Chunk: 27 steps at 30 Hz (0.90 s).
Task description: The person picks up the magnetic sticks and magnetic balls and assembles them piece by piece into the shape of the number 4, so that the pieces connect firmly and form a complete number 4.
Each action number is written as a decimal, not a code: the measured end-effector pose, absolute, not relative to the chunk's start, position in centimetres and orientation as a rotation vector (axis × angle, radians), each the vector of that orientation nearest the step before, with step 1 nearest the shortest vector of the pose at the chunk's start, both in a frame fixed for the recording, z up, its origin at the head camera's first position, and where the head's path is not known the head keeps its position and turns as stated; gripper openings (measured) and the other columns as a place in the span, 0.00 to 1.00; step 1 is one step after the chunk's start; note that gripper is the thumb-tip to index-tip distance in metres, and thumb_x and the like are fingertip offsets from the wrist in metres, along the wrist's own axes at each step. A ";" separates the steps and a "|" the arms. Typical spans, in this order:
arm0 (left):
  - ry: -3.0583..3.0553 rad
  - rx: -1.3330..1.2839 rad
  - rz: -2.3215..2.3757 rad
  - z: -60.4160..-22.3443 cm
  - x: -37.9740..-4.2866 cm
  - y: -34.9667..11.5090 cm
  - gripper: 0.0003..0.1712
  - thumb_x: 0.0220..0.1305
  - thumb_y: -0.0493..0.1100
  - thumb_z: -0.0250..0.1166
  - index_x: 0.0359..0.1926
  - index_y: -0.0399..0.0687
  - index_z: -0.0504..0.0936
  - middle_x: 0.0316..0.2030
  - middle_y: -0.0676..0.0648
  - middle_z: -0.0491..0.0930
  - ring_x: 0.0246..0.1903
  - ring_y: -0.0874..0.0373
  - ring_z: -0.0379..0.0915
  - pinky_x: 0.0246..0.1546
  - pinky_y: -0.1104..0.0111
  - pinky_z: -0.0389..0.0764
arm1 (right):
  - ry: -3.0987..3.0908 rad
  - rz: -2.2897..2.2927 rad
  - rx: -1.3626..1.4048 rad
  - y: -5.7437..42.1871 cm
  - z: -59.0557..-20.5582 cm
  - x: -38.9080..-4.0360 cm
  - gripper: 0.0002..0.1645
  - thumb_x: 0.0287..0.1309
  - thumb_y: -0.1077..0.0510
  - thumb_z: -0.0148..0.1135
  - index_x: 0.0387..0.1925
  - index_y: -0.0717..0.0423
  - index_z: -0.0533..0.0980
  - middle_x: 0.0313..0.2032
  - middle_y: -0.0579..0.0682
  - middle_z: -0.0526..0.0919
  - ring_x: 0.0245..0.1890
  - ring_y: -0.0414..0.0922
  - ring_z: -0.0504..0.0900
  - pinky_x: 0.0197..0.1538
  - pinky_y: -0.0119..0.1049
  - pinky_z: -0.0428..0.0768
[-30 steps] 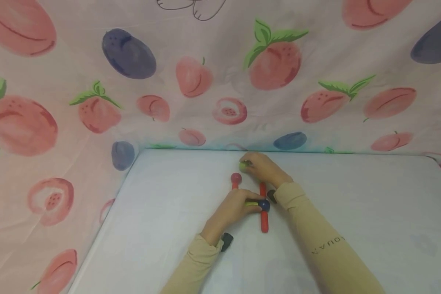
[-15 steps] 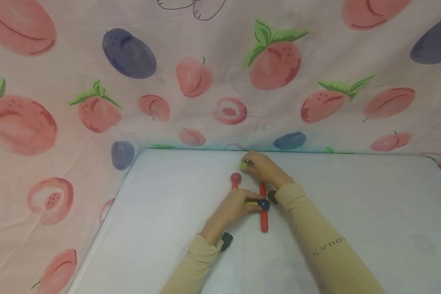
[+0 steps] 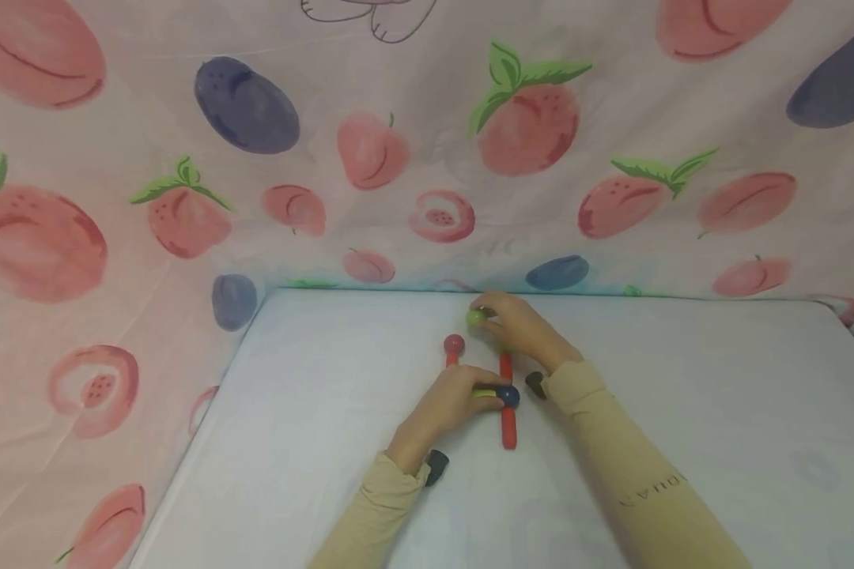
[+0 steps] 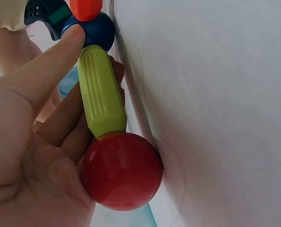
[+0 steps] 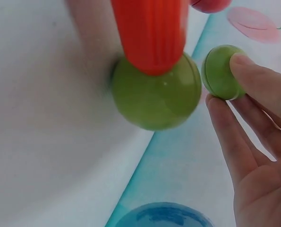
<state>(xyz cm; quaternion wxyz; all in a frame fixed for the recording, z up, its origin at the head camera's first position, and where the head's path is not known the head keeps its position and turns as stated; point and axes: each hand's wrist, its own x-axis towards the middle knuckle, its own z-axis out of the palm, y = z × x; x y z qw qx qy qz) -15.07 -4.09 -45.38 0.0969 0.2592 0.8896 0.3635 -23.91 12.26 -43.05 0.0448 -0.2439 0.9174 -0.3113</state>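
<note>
My left hand (image 3: pixel 454 400) holds a construction piece of magnetic-looking rods and balls, thumb pressed on its blue ball (image 4: pixel 97 34). From that ball a yellow-green rod (image 4: pixel 101 92) runs back across the fingers to a red ball (image 4: pixel 122 171) by the palm. A red rod (image 3: pixel 508 429) extends from the blue ball towards the front, and another red rod (image 3: pixel 506 367) points to the back. That rear rod ends at a green ball (image 5: pixel 154 99). Farther back, my right hand (image 3: pixel 518 324) pinches a separate green ball (image 5: pixel 221 72) between thumb and fingertips, beside the first one.
Left of the rear rod, a pinkish-red ball (image 3: pixel 454 344) tops another red rod (image 3: pixel 451 359), partly hidden by the left hand. A white tabletop (image 3: pixel 683 411) lies underneath. Fruit-print cloth (image 3: pixel 413 158) rises behind it and on the left. Dark devices sit at both wrists.
My right wrist has swung slightly to the right, and the pinched green ball has shifted a little towards the back and shows more. The left hand keeps its grip in place.
</note>
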 end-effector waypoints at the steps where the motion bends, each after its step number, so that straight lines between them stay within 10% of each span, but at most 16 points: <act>1: 2.635 0.770 1.068 -45.4 -15.1 -4.0 0.16 0.58 0.42 0.73 0.49 0.50 0.88 0.41 0.56 0.88 0.46 0.65 0.81 0.54 0.74 0.77 | 2.807 -0.950 -0.748 12.4 -42.9 -23.8 0.20 0.63 0.63 0.64 0.56 0.61 0.76 0.54 0.57 0.81 0.57 0.54 0.80 0.64 0.51 0.74; 27: 2.662 0.839 1.054 -45.3 -15.0 -3.9 0.14 0.59 0.42 0.72 0.48 0.50 0.88 0.40 0.56 0.88 0.42 0.63 0.80 0.52 0.75 0.78 | 2.873 -1.026 -0.914 14.6 -41.4 -20.2 0.16 0.61 0.64 0.67 0.51 0.55 0.78 0.50 0.51 0.81 0.53 0.50 0.80 0.62 0.49 0.76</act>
